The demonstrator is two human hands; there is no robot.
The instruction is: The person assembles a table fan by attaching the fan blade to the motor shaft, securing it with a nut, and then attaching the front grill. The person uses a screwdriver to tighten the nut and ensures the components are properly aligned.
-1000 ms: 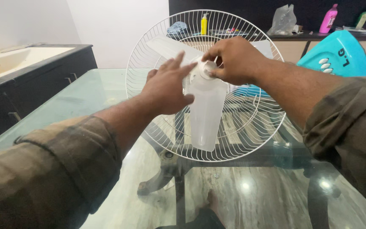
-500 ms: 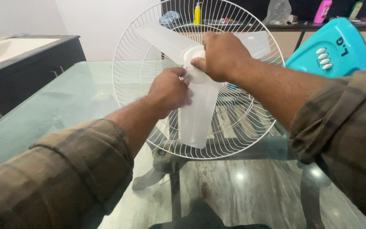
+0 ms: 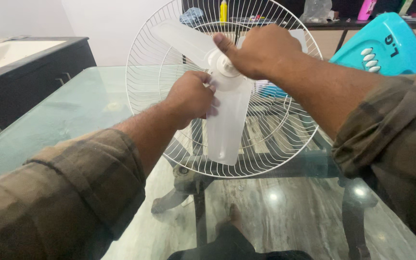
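While both hands are on it, the fan blade (image 3: 227, 110) sits against the white wire grille (image 3: 285, 139), standing on the glass worktop (image 3: 73, 115).
Left hand (image 3: 191, 98) is curled on the lower blade's root, right hand (image 3: 261, 50) clamped over the hub. Thin translucent plastic, so I'd guess light, bendy, slick, easy to crack; best gripped at the hub, not the tips. Teal fan base (image 3: 386, 45) far right.
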